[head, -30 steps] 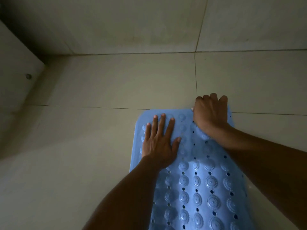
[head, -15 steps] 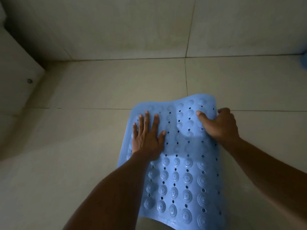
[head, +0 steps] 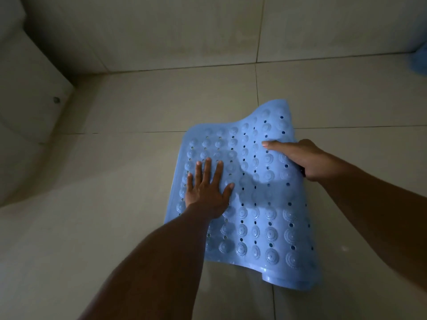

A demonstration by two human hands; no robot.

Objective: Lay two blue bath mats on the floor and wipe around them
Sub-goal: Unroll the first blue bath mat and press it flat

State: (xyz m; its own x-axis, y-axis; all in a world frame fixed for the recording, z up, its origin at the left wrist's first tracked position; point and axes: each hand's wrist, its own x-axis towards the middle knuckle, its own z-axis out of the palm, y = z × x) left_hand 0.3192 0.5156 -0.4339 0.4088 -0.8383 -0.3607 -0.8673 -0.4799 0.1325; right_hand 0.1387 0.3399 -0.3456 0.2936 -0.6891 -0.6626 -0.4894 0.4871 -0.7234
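A blue rubber bath mat [head: 256,218], studded with round bumps and holes, lies on the pale tiled floor. Its left part is flat; its right edge and far right corner are lifted and curled. My left hand [head: 208,188] presses flat on the mat's left side with fingers spread. My right hand [head: 302,158] grips the raised right edge, thumb on top of the mat and fingers hidden under it. Only one mat is fully in view.
A tiled wall [head: 184,31] runs along the back, meeting a pale fixture [head: 27,93] with a small round stud at the left. Something blue [head: 419,63] shows at the far right edge. Floor tiles [head: 104,227] spread left and in front of the mat.
My right hand moved from pressing the far edge to gripping the right edge and lifting it. The mat has shifted and its right side has risen. My left hand stays flat on the mat.
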